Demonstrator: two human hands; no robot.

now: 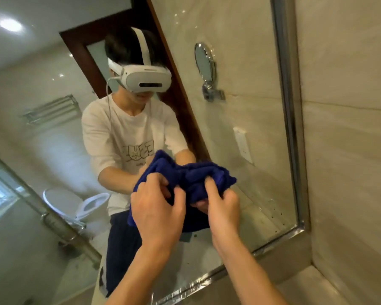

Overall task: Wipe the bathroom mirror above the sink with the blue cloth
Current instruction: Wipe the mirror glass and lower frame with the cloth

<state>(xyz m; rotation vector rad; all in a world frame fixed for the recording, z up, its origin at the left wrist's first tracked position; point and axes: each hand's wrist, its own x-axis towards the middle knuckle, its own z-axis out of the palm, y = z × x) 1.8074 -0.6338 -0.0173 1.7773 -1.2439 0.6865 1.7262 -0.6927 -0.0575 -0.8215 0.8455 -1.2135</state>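
I'm gripping the bunched blue cloth with both hands, left hand and right hand curled into its folds, holding it in front of the mirror, above its metal frame.

Both hands bunch the blue cloth just before the mirror, low and right of its middle. The glass above and to the left lies open to a sweep. At the right and near edges the metal frame and tiled wall bound any stroke.
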